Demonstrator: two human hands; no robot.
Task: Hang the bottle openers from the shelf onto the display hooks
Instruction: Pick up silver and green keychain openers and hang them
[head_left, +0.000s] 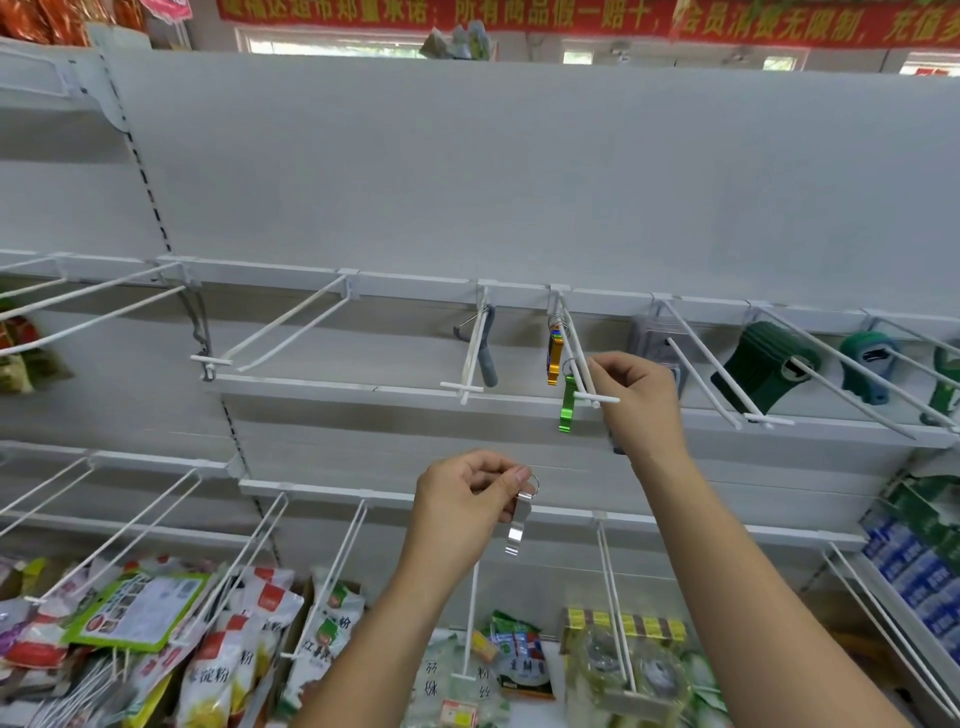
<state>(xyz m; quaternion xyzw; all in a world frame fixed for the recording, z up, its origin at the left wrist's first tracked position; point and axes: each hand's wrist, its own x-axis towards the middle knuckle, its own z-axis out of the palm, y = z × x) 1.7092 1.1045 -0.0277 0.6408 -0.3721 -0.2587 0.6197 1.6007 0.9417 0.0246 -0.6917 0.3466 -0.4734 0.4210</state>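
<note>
White shop wall (519, 182), rows of wire hooks (210, 358). Hung so far on one hook (583, 364): several openers (555, 358) at the back, green opener (569, 402) near the tip, right hand (639, 395) fingers (605, 371) pinched on that tip. Pinched in left hand (462, 499) fingers (511, 480), below: silver opener (517, 525), not yet hung.

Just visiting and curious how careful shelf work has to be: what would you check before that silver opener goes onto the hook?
1. Silver opener held by the left hand: ok.
2. Its key ring sticking out clear of the fingers: ok.
3. Green opener hanging from the hook: ok, though near the tip.
4. Green opener pushed back to the orange opener: not ok.
5. Hook tip free: not ok, the right hand is at it.
6. What the right hand pinches: cannot tell.
</note>
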